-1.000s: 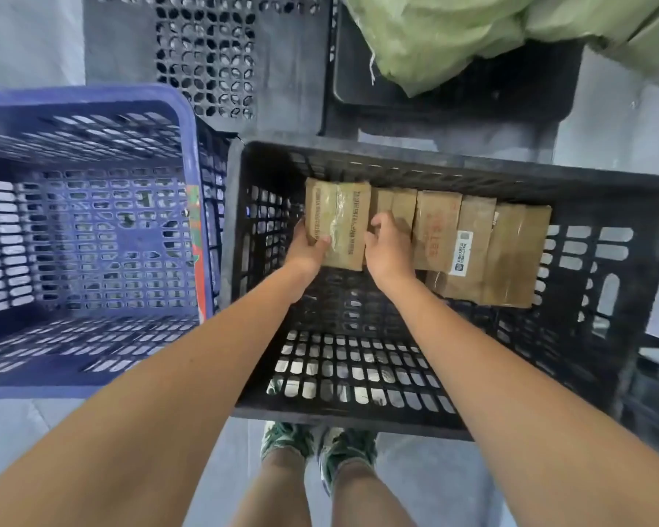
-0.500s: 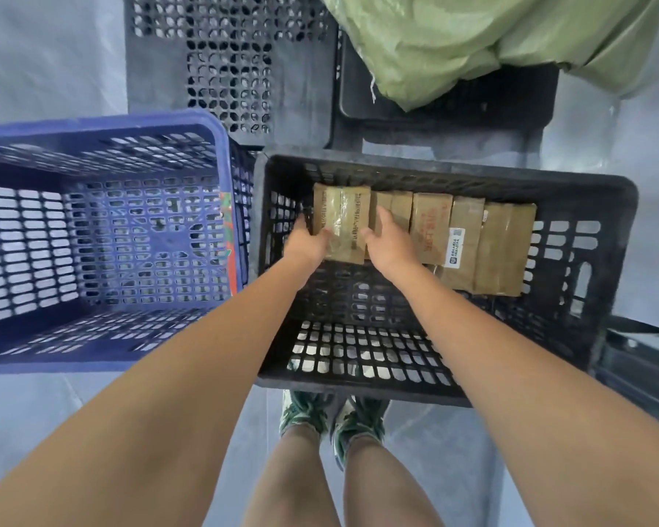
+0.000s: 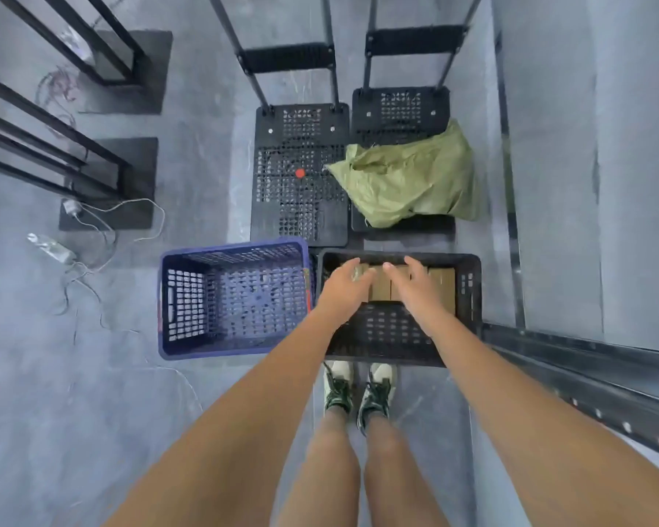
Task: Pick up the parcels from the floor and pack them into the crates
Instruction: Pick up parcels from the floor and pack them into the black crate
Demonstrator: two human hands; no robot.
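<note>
Here both hands, the left hand (image 3: 344, 286) and right hand (image 3: 409, 285), hung with loose fingers, holding nothing, above the black crate (image 3: 472, 298). Brown parcels (image 3: 381, 289) stood along its far wall. The blue crate (image 3: 236, 298) sat just beside it.

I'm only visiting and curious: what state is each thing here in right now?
Black crate: partly filled, parcels along its far wall.
Parcels: standing in a row.
Blue crate: no parcels visible inside.
Left hand: open, above the parcels.
Right hand: open, above the parcels.
Green sack: lying crumpled.
</note>
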